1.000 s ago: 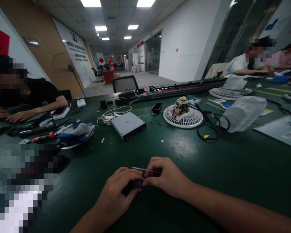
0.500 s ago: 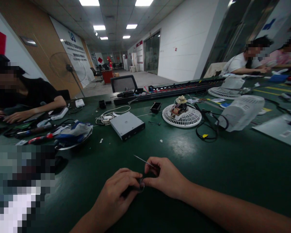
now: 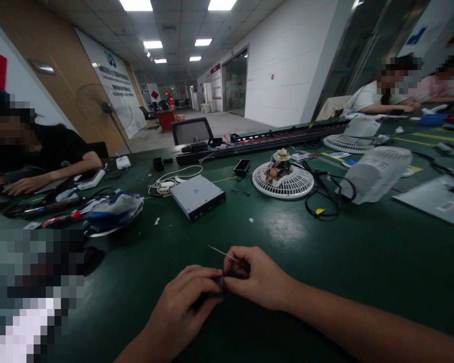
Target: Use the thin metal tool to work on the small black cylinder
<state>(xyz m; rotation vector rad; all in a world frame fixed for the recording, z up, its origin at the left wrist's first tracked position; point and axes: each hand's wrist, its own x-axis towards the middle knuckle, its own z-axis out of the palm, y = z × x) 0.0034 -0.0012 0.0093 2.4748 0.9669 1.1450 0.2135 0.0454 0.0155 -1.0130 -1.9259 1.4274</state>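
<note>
Low over the green table, my left hand [image 3: 187, 300] is closed, thumb and fingers pinching a small dark part [image 3: 222, 286] that they mostly cover. Beside it my right hand [image 3: 259, 277] is also closed, with a thin metal rod [image 3: 221, 252] sticking out from its fingers toward the upper left. The rod's other end is hidden in the palm, so its kind does not show. Fingertips of my right hand touch the same dark part. Just beyond both hands lies a grey optical disc drive [image 3: 199, 194] with a black front.
A white fan grille with a motor [image 3: 283, 174] lies at the middle right, near a black cable [image 3: 327, 199] and a white plastic housing [image 3: 378, 174]. A metal bowl with a blue-and-white cloth [image 3: 115, 209] stands at the left. One person [image 3: 41, 156] sits there; others sit far right.
The dark part has turned between my fingertips: its curved rim showed before and now appears nearly edge-on. Both hands stay close together, with the rod still held in my right.
</note>
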